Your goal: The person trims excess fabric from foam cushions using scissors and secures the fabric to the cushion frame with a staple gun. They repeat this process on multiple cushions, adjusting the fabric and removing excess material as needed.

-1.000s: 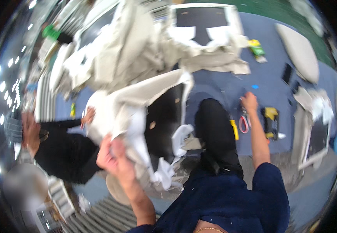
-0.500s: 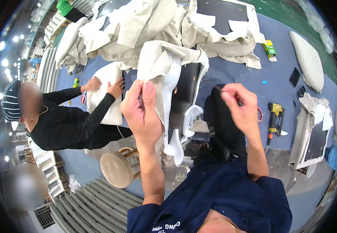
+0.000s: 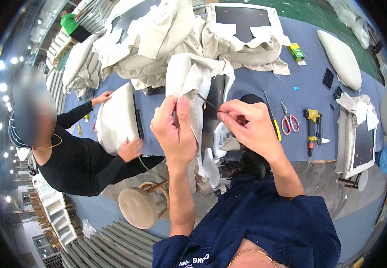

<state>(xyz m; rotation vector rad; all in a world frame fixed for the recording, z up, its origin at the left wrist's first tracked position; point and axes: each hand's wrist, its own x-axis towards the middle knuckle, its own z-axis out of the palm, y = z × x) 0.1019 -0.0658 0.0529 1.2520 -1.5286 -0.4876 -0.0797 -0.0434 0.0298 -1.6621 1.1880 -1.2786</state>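
Note:
My left hand (image 3: 175, 127) pinches the edge of a beige fabric cover (image 3: 182, 73) between thumb and fingers. The cover lies partly over a seat panel with a dark board (image 3: 211, 96) and white padding along its sides. Close by on the right, my right hand (image 3: 247, 123) is closed in a pinch on a thin dark needle-like piece (image 3: 209, 104). That piece slants from my right fingertips up to the fabric by my left thumb; whether its tip enters the cloth cannot be made out.
Red-handled scissors (image 3: 290, 124), a yellow staple gun (image 3: 312, 125), a phone (image 3: 328, 77) and a green-yellow box (image 3: 296, 53) lie on the blue table (image 3: 265, 80). Fabric-covered panels (image 3: 242, 49) stand at the back. To my left, a co-worker (image 3: 75, 143) handles a pale cushion (image 3: 115, 116).
My right hand has come leftward to the cover, and the dark piece now spans to the fabric. The scissors have come into sight. The co-worker's nearer hand has slid down the cushion.

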